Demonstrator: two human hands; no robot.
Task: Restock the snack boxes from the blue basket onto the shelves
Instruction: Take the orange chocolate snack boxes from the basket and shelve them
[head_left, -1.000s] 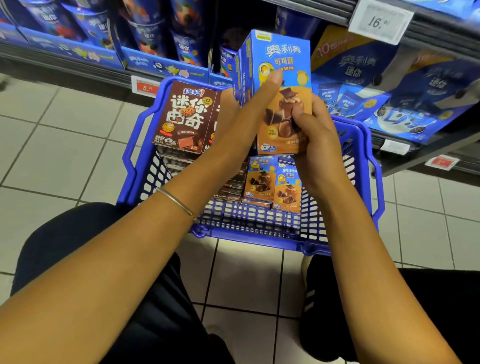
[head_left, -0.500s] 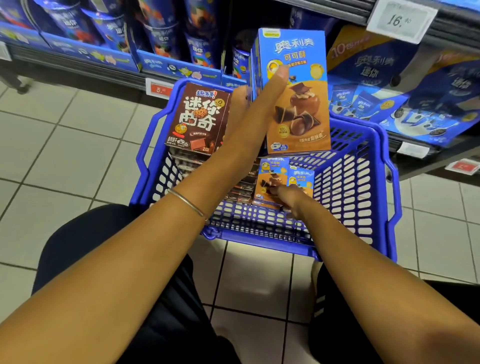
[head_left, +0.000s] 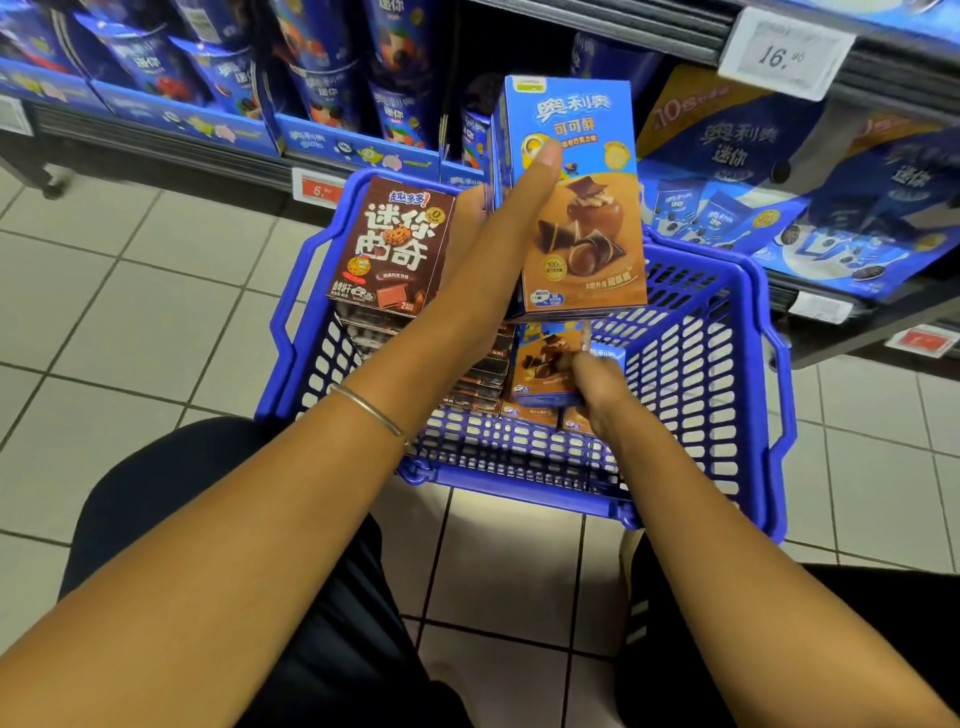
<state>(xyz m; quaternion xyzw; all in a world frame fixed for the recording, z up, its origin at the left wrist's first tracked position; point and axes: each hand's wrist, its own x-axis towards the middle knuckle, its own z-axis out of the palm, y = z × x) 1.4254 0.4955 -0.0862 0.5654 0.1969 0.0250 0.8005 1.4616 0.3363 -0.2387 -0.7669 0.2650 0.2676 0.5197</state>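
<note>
Clamped between thumb and fingers, a small sheaf of upright blue-and-orange snack boxes (head_left: 582, 208) sits in the person's left hand (head_left: 498, 228), the thumb laid up the front panel, held above the far rim of the blue basket (head_left: 519, 488). Toward five o'clock from it, the right hand (head_left: 597, 387) reaches into the basket and curls its fingers round a single matching box (head_left: 543, 364), which looks partly raised off a few more of its kind lying on the basket floor. At the basket's nine o'clock side stands a stack of brown cookie boxes (head_left: 395, 244), the top one propped upright. Beyond, the shelves (head_left: 171, 130) run from ten to two o'clock, lined with blue packs, with a price tag (head_left: 784, 52) at one o'clock. On this showing the restocking is at the gathering stage: none of the held boxes has reached a shelf, and the brown stack and the other blue boxes are yet to be moved.
</note>
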